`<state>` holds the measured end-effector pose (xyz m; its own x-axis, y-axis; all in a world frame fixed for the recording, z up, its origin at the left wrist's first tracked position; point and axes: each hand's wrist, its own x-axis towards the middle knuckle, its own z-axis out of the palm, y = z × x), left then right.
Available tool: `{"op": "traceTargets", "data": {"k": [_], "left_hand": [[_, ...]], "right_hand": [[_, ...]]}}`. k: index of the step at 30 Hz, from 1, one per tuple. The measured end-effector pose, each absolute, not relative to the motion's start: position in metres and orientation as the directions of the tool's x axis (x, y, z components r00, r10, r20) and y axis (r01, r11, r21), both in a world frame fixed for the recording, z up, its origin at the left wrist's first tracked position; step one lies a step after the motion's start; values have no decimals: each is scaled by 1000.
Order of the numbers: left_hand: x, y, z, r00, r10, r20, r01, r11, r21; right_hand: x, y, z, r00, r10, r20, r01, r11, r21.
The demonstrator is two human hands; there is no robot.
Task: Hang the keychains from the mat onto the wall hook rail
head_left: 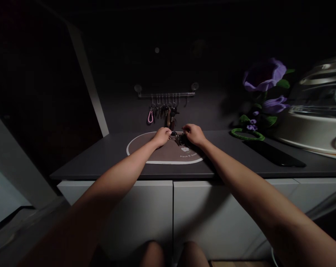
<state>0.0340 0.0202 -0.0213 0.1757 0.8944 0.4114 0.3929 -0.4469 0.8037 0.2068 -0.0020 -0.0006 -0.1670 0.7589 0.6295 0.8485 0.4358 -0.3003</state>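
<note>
A bunch of keys (179,140) hangs just over the brown oval mat (142,150), between my two hands. My left hand (162,136) pinches a small dark piece at the left end of the bunch with thumb and fingertips. On the other side, my right hand (194,134) is closed, its fingers curled at the top of the keys; its exact grip is partly hidden. Behind them, a clear hook rail (168,95) on the dark wall carries several key sets, among them a pink carabiner (150,116) and a brown strap (168,118).
The mat lies on a dark grey countertop (92,159) above white cabinet doors (151,207). To the right stand purple artificial flowers (268,79) with a green ring base (247,134), a flat black object (276,152) and a cream appliance with a clear top (318,129).
</note>
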Motion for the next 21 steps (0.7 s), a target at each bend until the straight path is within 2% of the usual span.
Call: {"op": "traceTargets", "data": {"k": [4, 10, 21], "left_hand": [[38, 16, -18, 109, 953, 283, 136, -296, 945], [38, 4, -7, 110, 976, 189, -158, -170, 973], [33, 4, -1, 175, 965, 197, -332, -131, 934]], "right_hand": [[206, -3, 0, -173, 754, 633, 843, 446, -300], [205, -4, 1, -189, 741, 645, 832, 469, -296], [202, -6, 4, -213, 700, 681, 819, 508, -266]]}}
